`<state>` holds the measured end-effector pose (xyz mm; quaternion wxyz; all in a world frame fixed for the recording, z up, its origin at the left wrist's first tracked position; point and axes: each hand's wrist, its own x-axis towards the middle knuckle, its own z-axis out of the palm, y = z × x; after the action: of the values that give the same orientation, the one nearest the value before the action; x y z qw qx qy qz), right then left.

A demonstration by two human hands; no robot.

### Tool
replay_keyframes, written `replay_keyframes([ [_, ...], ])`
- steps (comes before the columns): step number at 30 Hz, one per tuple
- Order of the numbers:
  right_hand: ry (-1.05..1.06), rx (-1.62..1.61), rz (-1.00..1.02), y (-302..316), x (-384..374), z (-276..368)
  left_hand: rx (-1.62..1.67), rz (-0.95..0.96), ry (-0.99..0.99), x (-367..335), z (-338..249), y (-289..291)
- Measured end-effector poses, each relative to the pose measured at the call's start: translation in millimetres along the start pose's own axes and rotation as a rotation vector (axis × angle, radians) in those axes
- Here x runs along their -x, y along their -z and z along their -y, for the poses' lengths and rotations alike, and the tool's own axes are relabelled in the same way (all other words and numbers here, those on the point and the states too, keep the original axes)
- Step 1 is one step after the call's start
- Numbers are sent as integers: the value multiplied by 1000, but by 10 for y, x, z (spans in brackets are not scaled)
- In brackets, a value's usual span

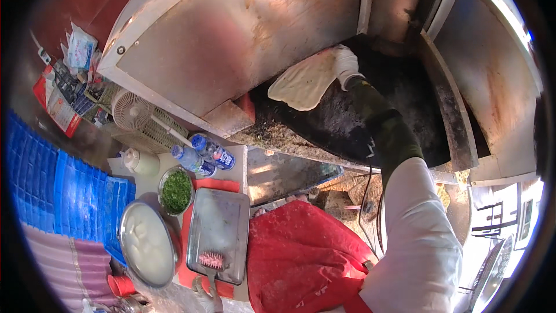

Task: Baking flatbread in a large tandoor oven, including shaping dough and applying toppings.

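My right hand point(347, 66), in a white glove with a dark sleeve cover above it, reaches far into a dark, soot-covered oven point(399, 98). It grips one end of a thin, flat sheet of dough point(304, 83), which hangs toward the left beside the metal wall; some fingertips are hidden. Low in the picture, my left hand point(207, 297), also gloved, is closed around the handle of a tool with a pink spiked head point(211, 259). That head rests at the near end of a rectangular metal tray point(220, 214).
Left of the tray are a bowl of chopped greens point(176, 191) and a large metal bowl of pale dough point(139, 258). Two blue-capped bottles point(215, 153), a whitish jar point(142, 162) and a fan point(132, 109) stand behind. Blue crates point(75, 197) are stacked at left.
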<state>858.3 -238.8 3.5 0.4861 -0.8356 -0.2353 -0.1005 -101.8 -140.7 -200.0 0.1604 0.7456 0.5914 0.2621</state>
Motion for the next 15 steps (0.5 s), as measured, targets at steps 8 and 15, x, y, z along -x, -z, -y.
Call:
replay_keyframes([
  [8,672,835,60,-738,584,543,-265,138,-143,-216,-1608,-192],
  [15,378,613,27,-386,341,448,-153,203,-219,-112,-2242,33],
])
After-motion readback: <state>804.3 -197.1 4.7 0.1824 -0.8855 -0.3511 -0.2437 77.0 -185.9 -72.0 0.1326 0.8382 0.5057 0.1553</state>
